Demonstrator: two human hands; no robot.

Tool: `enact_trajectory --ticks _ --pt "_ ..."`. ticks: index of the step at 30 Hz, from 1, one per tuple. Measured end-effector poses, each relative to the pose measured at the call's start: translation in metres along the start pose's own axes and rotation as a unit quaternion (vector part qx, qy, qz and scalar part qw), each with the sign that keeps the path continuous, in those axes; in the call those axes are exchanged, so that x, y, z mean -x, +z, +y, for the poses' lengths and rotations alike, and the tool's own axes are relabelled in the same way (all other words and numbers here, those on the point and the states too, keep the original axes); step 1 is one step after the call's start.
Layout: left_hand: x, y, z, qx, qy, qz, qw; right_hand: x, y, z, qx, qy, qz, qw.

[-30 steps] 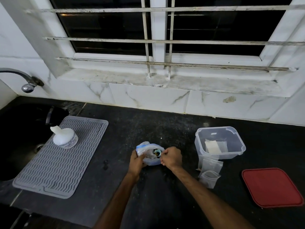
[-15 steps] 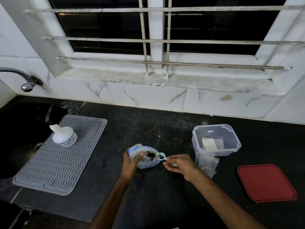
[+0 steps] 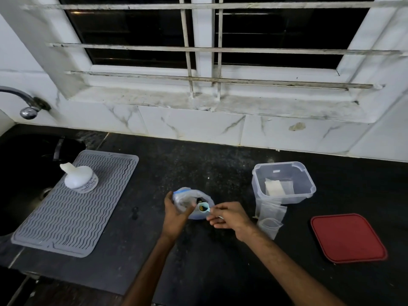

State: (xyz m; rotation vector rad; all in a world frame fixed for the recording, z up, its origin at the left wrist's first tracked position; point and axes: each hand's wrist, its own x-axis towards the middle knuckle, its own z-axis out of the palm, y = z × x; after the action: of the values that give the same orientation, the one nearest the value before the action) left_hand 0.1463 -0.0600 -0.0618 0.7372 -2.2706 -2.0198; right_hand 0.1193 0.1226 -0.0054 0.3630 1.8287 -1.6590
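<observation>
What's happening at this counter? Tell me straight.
A person is working a spoon at the mouth of a small plastic bag. The left hand holds the bag open, and the right hand pinches the spoon's handle, with something dark in its bowl. Whether it is going in or coming out can't be told. A clear tub, little bags and a red lid sit to the right.

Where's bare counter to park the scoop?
Bare: the counter between bag and wall tiles; also between grey mat and left hand, apart from a small dark spot. Crowded: right of the right hand holding the scoop, where clear tub and empty pouches cluster, red lid beyond.
</observation>
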Motion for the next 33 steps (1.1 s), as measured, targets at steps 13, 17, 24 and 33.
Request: enact_trajectory --ticks 13,17,24,33 --pt "0.066 0.087 0.000 -0.199 0.242 -0.016 0.950 0.057 -0.130 0.019 -0.057 -0.028 0.038 0.997" --pt "0.072 0.134 -0.014 -0.205 0.180 -0.144 0.951 0.058 -0.161 0.032 -0.026 -0.044 0.081 0.995" --pt "0.066 0.168 -0.018 -0.232 0.169 -0.149 0.946 0.047 -0.184 0.055 0.058 -0.077 0.096 0.991" --pt "0.072 0.175 -0.020 -0.239 0.175 -0.098 0.950 0.031 -0.187 0.066 0.235 -0.163 0.105 0.952"
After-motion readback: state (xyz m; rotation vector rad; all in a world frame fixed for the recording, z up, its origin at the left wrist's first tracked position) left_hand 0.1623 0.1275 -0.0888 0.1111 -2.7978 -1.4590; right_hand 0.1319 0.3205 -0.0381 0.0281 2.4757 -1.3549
